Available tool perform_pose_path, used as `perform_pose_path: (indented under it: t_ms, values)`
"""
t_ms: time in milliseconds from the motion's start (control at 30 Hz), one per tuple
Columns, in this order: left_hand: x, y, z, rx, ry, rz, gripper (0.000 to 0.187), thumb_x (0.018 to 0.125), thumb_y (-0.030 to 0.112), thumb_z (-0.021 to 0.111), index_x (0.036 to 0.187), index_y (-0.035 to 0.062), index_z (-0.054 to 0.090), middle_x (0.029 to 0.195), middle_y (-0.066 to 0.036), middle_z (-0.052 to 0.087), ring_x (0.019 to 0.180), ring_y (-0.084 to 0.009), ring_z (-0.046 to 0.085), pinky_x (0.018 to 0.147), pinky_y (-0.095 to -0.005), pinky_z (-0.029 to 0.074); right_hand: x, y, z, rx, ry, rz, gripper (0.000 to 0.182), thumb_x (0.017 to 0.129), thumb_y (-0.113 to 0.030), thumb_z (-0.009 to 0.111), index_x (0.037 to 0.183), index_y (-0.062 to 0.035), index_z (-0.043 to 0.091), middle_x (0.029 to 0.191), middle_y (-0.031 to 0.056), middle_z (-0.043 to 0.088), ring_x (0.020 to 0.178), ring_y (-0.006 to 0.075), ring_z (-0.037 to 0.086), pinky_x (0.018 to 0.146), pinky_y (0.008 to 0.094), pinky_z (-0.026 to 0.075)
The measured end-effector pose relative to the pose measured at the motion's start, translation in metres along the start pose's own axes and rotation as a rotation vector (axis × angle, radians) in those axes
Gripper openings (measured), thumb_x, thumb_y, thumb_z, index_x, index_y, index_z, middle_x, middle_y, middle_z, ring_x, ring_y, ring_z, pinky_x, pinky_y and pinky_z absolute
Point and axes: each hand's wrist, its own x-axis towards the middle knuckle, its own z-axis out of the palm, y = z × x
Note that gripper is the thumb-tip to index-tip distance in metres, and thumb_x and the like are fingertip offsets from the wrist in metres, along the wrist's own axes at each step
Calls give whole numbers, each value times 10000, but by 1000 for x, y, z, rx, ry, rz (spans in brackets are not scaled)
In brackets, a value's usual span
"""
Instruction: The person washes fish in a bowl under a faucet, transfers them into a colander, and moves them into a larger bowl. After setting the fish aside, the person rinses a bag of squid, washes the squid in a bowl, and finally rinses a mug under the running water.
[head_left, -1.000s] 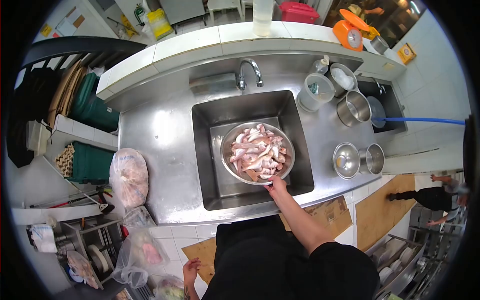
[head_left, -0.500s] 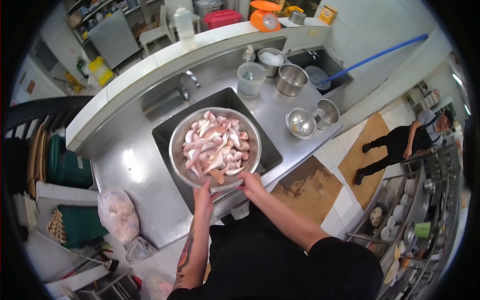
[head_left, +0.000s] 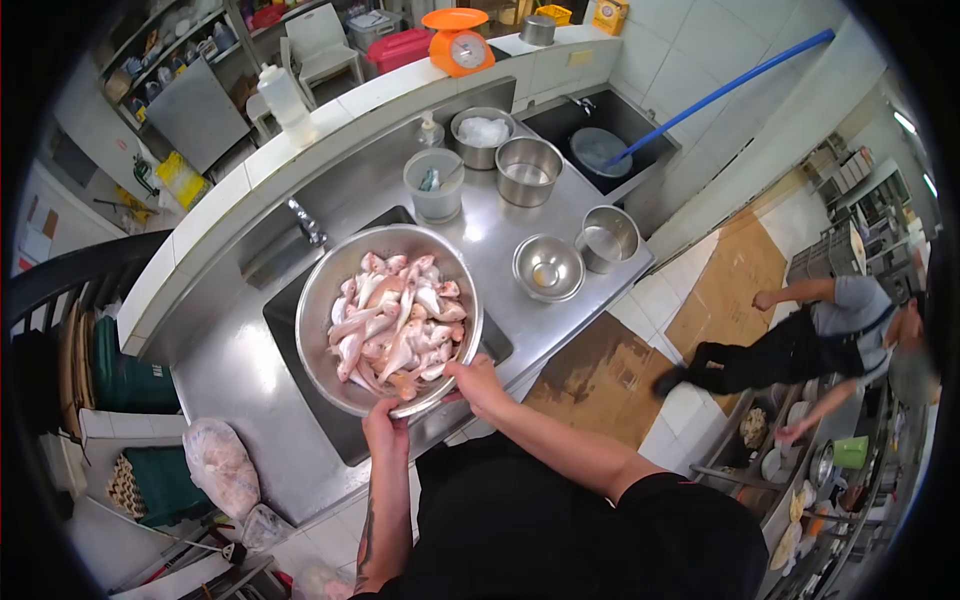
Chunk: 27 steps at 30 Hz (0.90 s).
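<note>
A wide metal bowl (head_left: 322, 288) is heaped with small pinkish-white fish (head_left: 395, 320). Both my hands hold it by its near edge, above the sink (head_left: 350, 437). My left hand (head_left: 385, 430) grips the rim from below at the front, its fingers partly hidden under the bowl. To the right of it, my right hand (head_left: 474, 383) is closed on the same rim, thumb on top. The faucet (head_left: 306, 222) stands behind the bowl.
On the steel counter right of the sink are a plastic tub (head_left: 434, 188), a deep pot (head_left: 529, 172) and a shallow bowl (head_left: 548, 268). A bagged bundle (head_left: 220, 465) lies at the counter's left end. Another person (head_left: 800, 340) stands at the right by shelves.
The bowl, still in both hands, looks slightly larger and covers more of the sink and faucet base. My view has shifted. The other person has stepped nearer, with arms spread.
</note>
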Motion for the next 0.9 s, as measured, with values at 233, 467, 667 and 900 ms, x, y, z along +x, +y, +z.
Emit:
perform_pose_path:
  t_ms: [233, 467, 667, 900]
  values:
    - [-32, -5, 36, -142, 43, -44, 334, 740, -61, 560, 1073, -86, 543, 1078, -180, 625, 950, -294, 660, 883, -412, 578, -2, -45, -50, -284, -206, -99, 488, 864, -283, 720, 1220, 19, 577, 999, 114, 685, 833, 233, 705, 571, 339, 612]
    - [-51, -18, 58, -130, 62, 12, 282, 730, -60, 536, 1010, -81, 551, 1049, -177, 624, 963, -295, 647, 893, -400, 567, 28, -102, -99, -231, -315, -80, 514, 916, -425, 660, 1261, -51, 589, 1013, 75, 697, 894, 179, 697, 626, 336, 590]
    - [-52, -21, 94, -10, 56, 95, 269, 729, -50, 547, 999, -57, 553, 1046, -145, 619, 927, -277, 642, 851, -404, 564, 49, -116, -110, -168, -350, -107, 245, 891, -177, 659, 1085, -30, 634, 873, 6, 652, 748, 105, 619, 606, 284, 519]
    - [-62, -2, 184, 107, -160, 228, 613, 760, -78, 545, 1357, -11, 423, 1249, -157, 565, 1058, -290, 638, 847, -413, 587, 55, -174, -129, -17, -133, -256, 294, 807, -81, 681, 1093, -10, 670, 947, 41, 690, 839, 129, 643, 740, 288, 530]
